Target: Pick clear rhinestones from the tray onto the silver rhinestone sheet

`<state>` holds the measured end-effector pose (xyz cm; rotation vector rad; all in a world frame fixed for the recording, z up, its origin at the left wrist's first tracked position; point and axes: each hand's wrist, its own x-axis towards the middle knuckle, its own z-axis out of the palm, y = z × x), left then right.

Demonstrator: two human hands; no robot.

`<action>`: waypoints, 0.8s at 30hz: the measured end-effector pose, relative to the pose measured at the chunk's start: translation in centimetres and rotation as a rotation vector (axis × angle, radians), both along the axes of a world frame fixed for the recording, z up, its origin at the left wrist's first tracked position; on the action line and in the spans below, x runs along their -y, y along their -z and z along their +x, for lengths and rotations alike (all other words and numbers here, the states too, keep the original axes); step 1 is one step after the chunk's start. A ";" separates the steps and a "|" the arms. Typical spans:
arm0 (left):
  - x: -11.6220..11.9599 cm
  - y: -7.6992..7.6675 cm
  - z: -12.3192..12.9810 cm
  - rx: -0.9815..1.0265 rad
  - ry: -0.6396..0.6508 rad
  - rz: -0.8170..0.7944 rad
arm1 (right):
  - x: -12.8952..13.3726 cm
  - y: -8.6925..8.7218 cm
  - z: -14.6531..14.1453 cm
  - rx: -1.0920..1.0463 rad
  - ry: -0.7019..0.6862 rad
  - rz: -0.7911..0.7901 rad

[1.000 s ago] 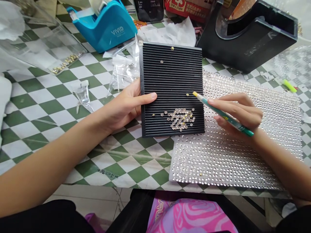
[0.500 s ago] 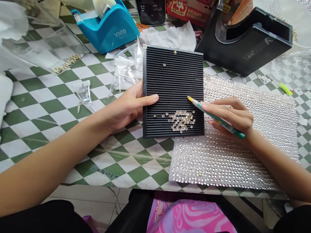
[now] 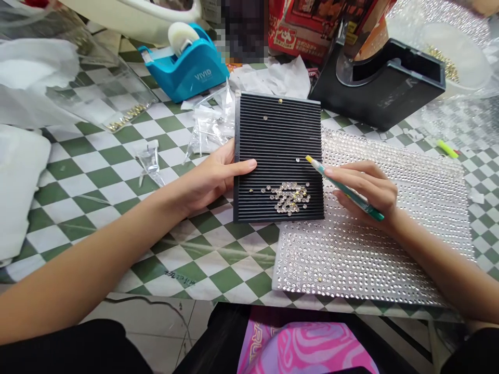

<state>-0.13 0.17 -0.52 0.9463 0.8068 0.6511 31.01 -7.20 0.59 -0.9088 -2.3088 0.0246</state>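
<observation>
Head view: your left hand (image 3: 212, 176) clamps the central ribbed tray (image 3: 278, 139) at nine o'clock, your right hand (image 3: 366, 186) pinches the pen (image 3: 318, 167) at three; tray tilt could spill rhinestones (image 3: 288, 197) at six.

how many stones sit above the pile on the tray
3: a gold stone high on the tray, a pale stone lower and left, a third stone by the pen tip. The left hand could hide more.
</observation>
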 end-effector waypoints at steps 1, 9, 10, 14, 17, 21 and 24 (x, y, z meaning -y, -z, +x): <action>0.0 -0.1 0.0 0.000 -0.004 0.000 | 0.0 0.1 0.0 -0.011 -0.004 0.018; 0.2 -0.4 0.1 0.028 0.000 -0.011 | -0.1 0.4 0.2 -0.016 -0.014 -0.026; 0.2 -0.3 0.1 0.035 0.000 -0.014 | -0.1 0.5 0.2 -0.028 -0.005 -0.036; 0.1 0.0 0.1 0.061 0.005 -0.018 | 0.0 0.8 -0.2 -0.073 -0.003 -0.058; 0.1 0.0 0.2 0.061 0.005 -0.023 | 0.0 0.9 -0.3 -0.092 -0.017 -0.066; 0.1 -0.1 0.1 0.058 0.010 -0.036 | 0.0 0.9 -0.3 -0.092 -0.030 -0.074; 0.1 -0.2 0.1 0.066 0.019 -0.025 | 0.1 0.8 -0.4 -0.113 -0.013 -0.091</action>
